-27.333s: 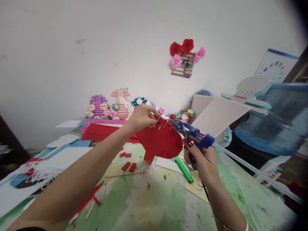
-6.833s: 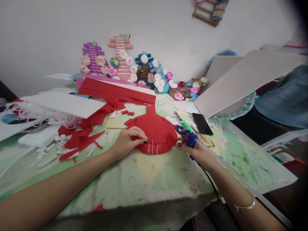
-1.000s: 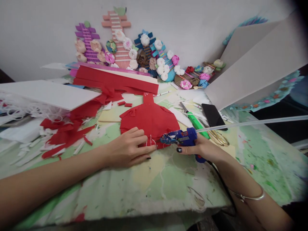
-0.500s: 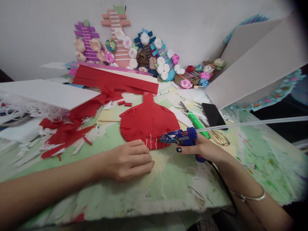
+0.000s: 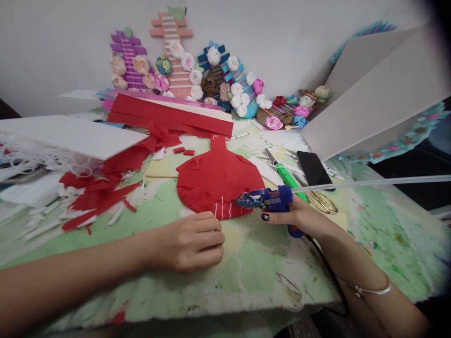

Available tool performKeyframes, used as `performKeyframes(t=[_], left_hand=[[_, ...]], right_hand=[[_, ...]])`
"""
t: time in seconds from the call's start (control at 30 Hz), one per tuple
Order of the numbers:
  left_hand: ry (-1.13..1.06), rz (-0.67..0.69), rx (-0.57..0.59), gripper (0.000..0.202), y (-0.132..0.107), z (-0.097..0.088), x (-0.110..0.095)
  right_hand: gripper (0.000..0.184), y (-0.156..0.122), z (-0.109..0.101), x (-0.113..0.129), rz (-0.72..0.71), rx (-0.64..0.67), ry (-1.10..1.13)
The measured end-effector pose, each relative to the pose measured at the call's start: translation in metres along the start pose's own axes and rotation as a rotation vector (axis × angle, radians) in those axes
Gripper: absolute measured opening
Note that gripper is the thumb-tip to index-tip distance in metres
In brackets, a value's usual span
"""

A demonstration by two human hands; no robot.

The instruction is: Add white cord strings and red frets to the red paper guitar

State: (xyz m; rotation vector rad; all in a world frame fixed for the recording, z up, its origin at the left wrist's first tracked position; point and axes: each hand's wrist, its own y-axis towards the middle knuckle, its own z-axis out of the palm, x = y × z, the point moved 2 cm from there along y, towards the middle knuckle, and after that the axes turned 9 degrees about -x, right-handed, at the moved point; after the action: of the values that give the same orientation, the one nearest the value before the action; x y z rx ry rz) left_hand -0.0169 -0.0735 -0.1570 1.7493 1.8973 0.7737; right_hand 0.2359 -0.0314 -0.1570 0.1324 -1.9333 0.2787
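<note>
A red fabric-covered, guitar-like shape (image 5: pixel 220 176) lies flat on the table, its narrow neck pointing away and short white lines near its lower edge. My right hand (image 5: pixel 303 218) grips a blue hot glue gun (image 5: pixel 271 199), whose nozzle end is over the shape's lower right part. A long clear glue stick (image 5: pixel 352 184) sticks out of the gun's back. My left hand (image 5: pixel 192 241) is curled closed by the shape's lower edge, knuckles up. Its thumb and palm are hidden, so anything inside does not show.
Red fabric strips and scraps (image 5: pixel 95 199) lie left, under a white board (image 5: pixel 73 134). A green-handled cutter (image 5: pixel 287 176), gold-handled scissors (image 5: pixel 322 202) and a black phone (image 5: pixel 313 170) lie right. Several flower-decorated instrument shapes (image 5: pixel 178 70) lean against the wall. White panels (image 5: pixel 366 89) stand right.
My left hand has drawn slightly down, away from the shape's edge. The glue gun stays over nearly the same spot, and the whole view has shifted a little.
</note>
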Motion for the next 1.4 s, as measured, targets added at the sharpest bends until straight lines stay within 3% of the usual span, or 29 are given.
performKeyframes(t=[0.13,0.3,0.53,0.73,0.87,1.1,1.4], left_hand=[[0.009,0.01,0.019,0.019,-0.006,0.004,0.002],[-0.003,0.019,-0.058,0.019,-0.01,0.004,0.005],[0.003,0.027,-0.092,0.016,-0.006,0.002,0.004],[-0.019,0.02,-0.052,0.02,-0.006,0.002,0.002],[-0.014,-0.015,-0.025,0.016,-0.006,0.002,0.003],[0.113,-0.197,-0.15,0.019,-0.012,0.0,0.017],[0.279,-0.339,0.139,0.04,-0.018,0.005,0.039]], right_hand=[[0.047,-0.002,-0.005,0.002,0.018,-0.018,0.014],[0.043,-0.008,-0.016,0.008,0.018,-0.058,-0.008],[0.036,-0.008,-0.014,0.007,0.022,0.11,-0.101],[0.034,-0.004,-0.007,0.002,0.046,0.105,-0.065],[0.033,-0.003,-0.006,0.002,0.045,0.062,-0.048],[0.026,-0.002,-0.003,0.004,0.048,0.061,-0.02],[0.025,-0.004,-0.003,0.008,0.063,0.048,-0.058]])
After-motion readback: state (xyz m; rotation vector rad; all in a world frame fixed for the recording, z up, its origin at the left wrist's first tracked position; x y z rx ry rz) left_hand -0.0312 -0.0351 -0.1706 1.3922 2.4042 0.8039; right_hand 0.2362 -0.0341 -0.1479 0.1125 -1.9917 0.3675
